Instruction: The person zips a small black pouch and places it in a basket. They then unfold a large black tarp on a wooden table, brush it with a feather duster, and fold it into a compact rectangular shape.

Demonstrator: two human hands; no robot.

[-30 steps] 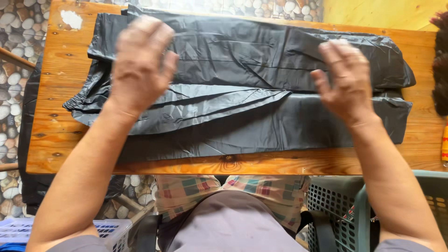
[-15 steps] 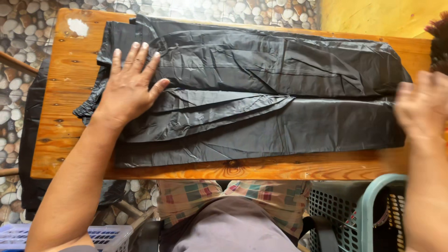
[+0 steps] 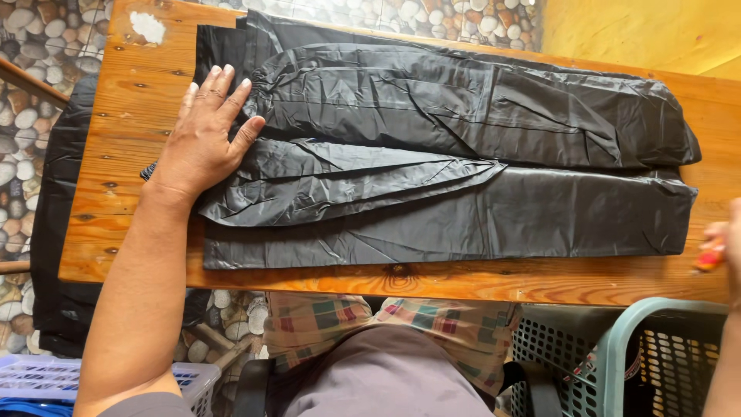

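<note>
Flat on the black trousers' (image 3: 463, 154) left end, left hand (image 3: 202, 135) pins them open-palmed; right hand (image 3: 722, 247) beyond their right end pinches a small red object (image 3: 708, 257).

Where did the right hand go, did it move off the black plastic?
Yes. The right hand has slid off the black plastic sheet toward the table's right edge, where it now grips something small, red and orange.

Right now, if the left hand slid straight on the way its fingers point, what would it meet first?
The left hand lies flat on the black plastic sheet, fingers toward the table's far edge. Ahead is more black sheet, then bare wooden table; nothing else seems in the way.
</note>
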